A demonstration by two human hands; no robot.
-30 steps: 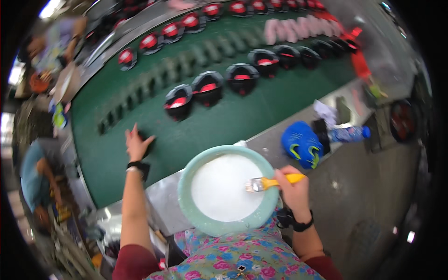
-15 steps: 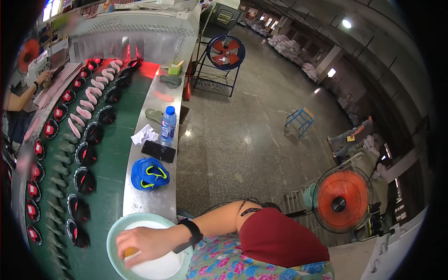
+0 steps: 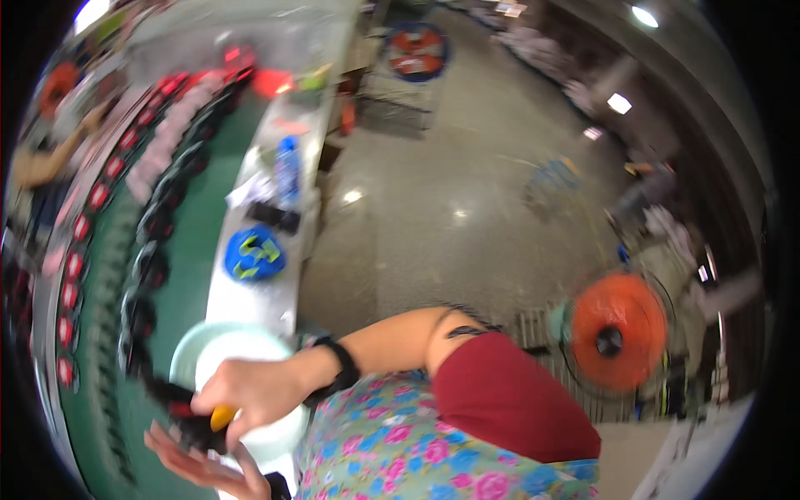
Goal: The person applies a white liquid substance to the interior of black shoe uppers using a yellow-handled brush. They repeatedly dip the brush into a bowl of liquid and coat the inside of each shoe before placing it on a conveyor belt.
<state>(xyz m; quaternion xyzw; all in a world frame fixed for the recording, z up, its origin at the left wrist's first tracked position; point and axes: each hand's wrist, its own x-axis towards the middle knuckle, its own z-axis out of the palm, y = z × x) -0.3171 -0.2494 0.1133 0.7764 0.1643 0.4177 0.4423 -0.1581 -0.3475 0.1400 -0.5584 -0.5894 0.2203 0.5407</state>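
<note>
My right hand (image 3: 250,390) is closed around a yellow-handled brush (image 3: 221,417) at the near edge of a pale green bowl (image 3: 187,354) with white contents. Under it my left hand (image 3: 198,465) lies palm up, fingers spread, with a black and red shoe part (image 3: 179,412) resting on it. The brush end meets this part, but blur hides the contact. A black watch sits on my right wrist. The bowl stands on a white ledge (image 3: 250,300) beside the green belt.
A green conveyor belt (image 3: 187,242) curves along the left with rows of black and red shoe parts (image 3: 137,317). On the ledge lie a blue object (image 3: 254,254), a dark flat item (image 3: 275,217) and a water bottle (image 3: 287,167). An orange fan (image 3: 612,329) stands right. Another person (image 3: 42,167) works far left.
The view has swung right. My left hand left the green belt and came under my right hand, now with a black shoe part on it. The brush has come out of the bowl's middle.
</note>
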